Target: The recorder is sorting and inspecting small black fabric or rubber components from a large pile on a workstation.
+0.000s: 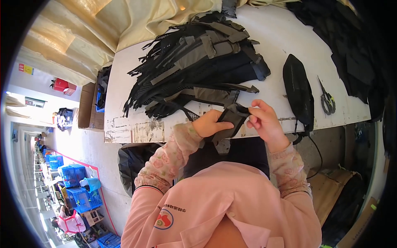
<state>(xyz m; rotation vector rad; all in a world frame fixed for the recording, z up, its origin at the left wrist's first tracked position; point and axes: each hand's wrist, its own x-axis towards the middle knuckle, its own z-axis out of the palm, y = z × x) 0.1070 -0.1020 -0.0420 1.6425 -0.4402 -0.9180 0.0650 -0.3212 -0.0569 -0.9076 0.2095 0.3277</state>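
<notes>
Near the table's front edge I hold a dark grey fabric strap piece [233, 120] with black edging. My left hand [210, 123] is closed round its left side, the thumb lying on top. At its upper right end, the fingers of my right hand [264, 119] are bent in a pinch on a black corner. Just beyond my hands lies a heap of black and grey strap pieces [206, 62], some with mesh. Part of the held piece is hidden under my left hand.
To the right on the white table [275, 27] lie a long black pouch [296, 87] and scissors [327, 101]. Black fabric [351, 53] covers the far right. A cardboard box [87, 105] stands at the left end. A black bag [134, 163] is below the table edge.
</notes>
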